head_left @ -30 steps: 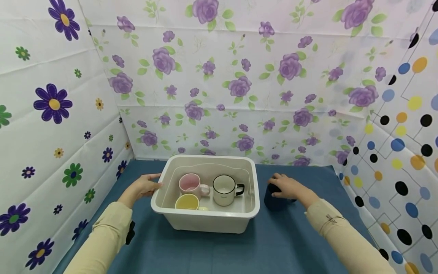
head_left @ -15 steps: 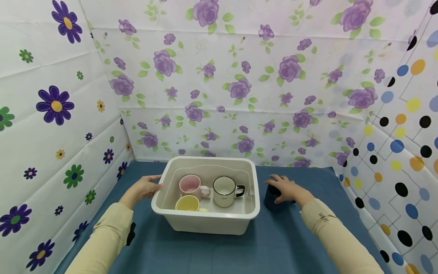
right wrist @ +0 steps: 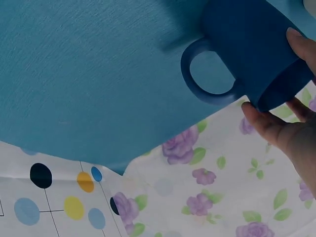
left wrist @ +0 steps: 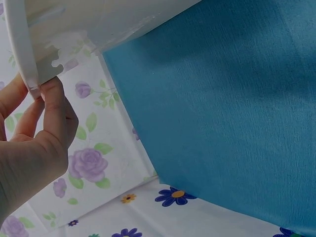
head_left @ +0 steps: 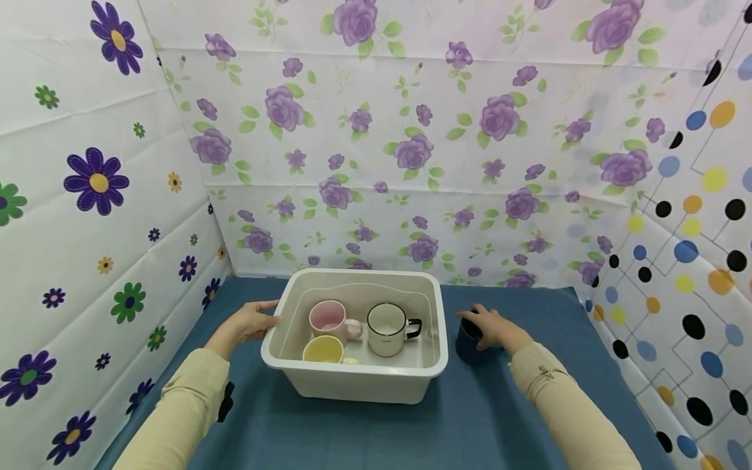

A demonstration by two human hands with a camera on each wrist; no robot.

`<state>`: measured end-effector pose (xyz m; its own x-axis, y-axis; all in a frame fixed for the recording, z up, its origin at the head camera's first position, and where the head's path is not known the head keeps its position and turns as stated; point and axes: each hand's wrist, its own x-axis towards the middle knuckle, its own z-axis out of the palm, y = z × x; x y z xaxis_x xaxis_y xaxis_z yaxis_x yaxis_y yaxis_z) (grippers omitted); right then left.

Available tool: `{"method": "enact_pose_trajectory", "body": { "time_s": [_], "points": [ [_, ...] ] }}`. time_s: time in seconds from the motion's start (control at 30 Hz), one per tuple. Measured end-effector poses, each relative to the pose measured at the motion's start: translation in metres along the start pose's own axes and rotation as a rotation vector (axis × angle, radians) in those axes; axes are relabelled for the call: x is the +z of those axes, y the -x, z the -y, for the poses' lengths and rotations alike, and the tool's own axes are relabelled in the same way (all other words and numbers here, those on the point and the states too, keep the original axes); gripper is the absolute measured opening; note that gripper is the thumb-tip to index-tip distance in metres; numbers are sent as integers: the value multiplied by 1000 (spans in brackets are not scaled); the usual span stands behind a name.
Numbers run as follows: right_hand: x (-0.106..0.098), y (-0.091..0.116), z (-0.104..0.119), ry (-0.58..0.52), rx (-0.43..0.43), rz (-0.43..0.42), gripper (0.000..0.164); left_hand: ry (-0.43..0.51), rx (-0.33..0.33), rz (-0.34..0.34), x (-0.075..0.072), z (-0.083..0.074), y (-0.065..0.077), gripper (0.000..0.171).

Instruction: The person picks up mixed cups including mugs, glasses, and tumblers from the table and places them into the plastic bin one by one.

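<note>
My left hand (head_left: 249, 321) pinches the left rim of a white plastic basin (head_left: 352, 384), thumb and fingers on either side of the edge in the left wrist view. Inside the basin stand a pink mug (head_left: 317, 329), a yellow mug (head_left: 323, 352) and a cream mug (head_left: 384, 344) with a black rim and handle. To the basin's right, a dark blue mug (head_left: 468, 352) stands upright on the table. Over its top, my right hand (head_left: 496, 326) holds the mug by its rim. The right wrist view shows the blue handle (right wrist: 195, 86) free of the fingers.
A blue cloth (head_left: 376, 437) covers the table. Floral sheeting (head_left: 376, 222) hangs behind it, with patterned sheets along the left (head_left: 158, 261) and right (head_left: 664, 287) sides. A gap of cloth lies between the basin and the blue mug.
The right hand lifted its fingers slightly and shifted round the blue mug's rim, its wrist moving left and lower. The left hand, the basin and the mugs inside stay put.
</note>
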<state>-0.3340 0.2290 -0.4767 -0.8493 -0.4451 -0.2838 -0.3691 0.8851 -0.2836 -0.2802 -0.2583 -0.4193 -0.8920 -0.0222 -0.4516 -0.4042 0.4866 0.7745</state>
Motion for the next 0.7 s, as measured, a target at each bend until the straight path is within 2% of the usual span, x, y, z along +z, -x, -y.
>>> {"method": "enact_pose_trajectory", "body": {
  "time_s": [0.13, 0.3, 0.7],
  "points": [
    [-2, 0, 5, 2, 31, -1, 75, 2, 0, 2, 0, 0, 0, 61],
    [-3, 3, 7, 39, 14, -19, 74, 9, -3, 4, 1, 0, 1, 62],
    [10, 9, -6, 149, -46, -149, 70, 13, 2, 23, -1, -1, 1, 64]
  ]
}}
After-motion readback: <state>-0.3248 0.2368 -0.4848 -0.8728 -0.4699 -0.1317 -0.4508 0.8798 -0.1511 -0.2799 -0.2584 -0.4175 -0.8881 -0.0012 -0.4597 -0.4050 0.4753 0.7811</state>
